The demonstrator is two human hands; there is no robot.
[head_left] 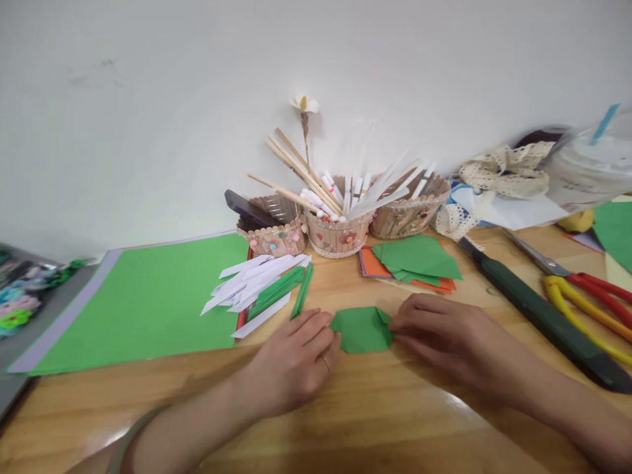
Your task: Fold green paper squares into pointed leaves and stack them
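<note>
Both hands are working a small folded green paper (362,329) lying flat on the wooden surface (375,421), just in front of the person; the left hand (296,355) is resting with curled fingers pressing the paper's left edge, a ring showing on one finger; the right hand (439,332) is pinching the paper's right corner between fingertips. The piece is already carrying several creases and looking like a squat folded shape, so the folding seems partly done; how many folds are remaining I cannot tell. Behind it, a stack of green and orange squares (417,263) is waiting, apparently unfolded; white and green paper strips (259,286) are lying beside a large green sheet (148,303). Three stick-built holders (338,234) are standing at the wall; scissors (587,293) are lying to the right. The plastic cup (587,171) is bearing faint print, too blurred to read; no other writing is showing.
</note>
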